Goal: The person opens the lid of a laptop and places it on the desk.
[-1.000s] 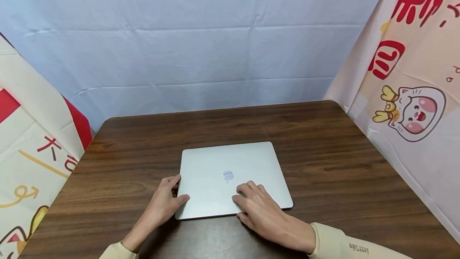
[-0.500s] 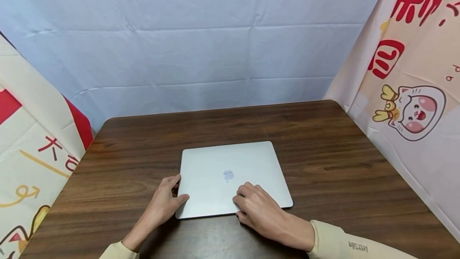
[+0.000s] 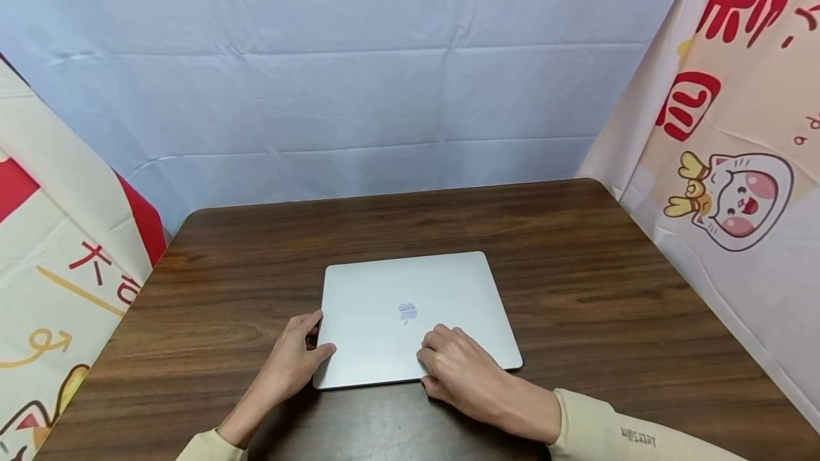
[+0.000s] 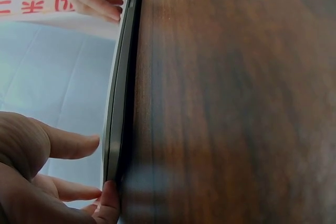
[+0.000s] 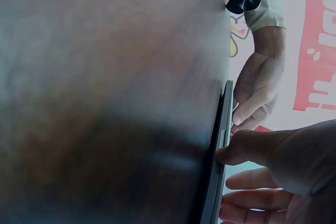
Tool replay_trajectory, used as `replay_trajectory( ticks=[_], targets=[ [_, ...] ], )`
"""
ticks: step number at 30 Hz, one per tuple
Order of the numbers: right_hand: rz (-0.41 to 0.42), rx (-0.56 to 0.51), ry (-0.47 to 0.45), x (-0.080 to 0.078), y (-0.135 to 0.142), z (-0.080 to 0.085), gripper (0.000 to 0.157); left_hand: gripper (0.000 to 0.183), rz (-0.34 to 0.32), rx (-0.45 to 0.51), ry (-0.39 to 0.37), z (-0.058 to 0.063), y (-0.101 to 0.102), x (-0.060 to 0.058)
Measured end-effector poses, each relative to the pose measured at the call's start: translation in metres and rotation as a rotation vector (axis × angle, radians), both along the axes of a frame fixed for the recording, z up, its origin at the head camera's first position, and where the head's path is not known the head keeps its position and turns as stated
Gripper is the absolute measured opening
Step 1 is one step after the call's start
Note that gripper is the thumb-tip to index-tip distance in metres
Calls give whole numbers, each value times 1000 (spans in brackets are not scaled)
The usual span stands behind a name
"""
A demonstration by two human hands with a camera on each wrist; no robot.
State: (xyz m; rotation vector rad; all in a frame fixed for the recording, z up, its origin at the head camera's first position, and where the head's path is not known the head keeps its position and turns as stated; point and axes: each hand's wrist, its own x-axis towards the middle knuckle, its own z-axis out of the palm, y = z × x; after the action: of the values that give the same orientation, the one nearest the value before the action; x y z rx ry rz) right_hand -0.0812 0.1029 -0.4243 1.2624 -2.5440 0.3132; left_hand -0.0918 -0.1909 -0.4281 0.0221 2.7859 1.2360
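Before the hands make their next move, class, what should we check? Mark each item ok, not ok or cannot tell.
1. Laptop lying flat on the table: ok.
2. Laptop shut: ok.
3. Left hand at the laptop's left edge: ok.
4. Right hand at the front edge, thumb against it: ok.
5. Left thumb off the lid: cannot tell; it is over it, contact unclear.

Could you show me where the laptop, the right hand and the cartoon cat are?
Laptop (image 3: 381, 329): head view, on the silver top of its lid.
Right hand (image 3: 463, 379): head view, on the back of the hand.
Cartoon cat (image 3: 742, 206): head view, on its face.
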Motion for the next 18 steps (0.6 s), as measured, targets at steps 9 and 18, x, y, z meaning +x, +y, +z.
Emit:
replay_trajectory(
  ticks=[9,18],
  targets=[
    [14,-8,15,-2,1,-1,18,61,5,4,-5,0,-1,0],
    [16,-8,83,0,2,0,13,46,-14,27,41,-1,-5,2]
  ],
)
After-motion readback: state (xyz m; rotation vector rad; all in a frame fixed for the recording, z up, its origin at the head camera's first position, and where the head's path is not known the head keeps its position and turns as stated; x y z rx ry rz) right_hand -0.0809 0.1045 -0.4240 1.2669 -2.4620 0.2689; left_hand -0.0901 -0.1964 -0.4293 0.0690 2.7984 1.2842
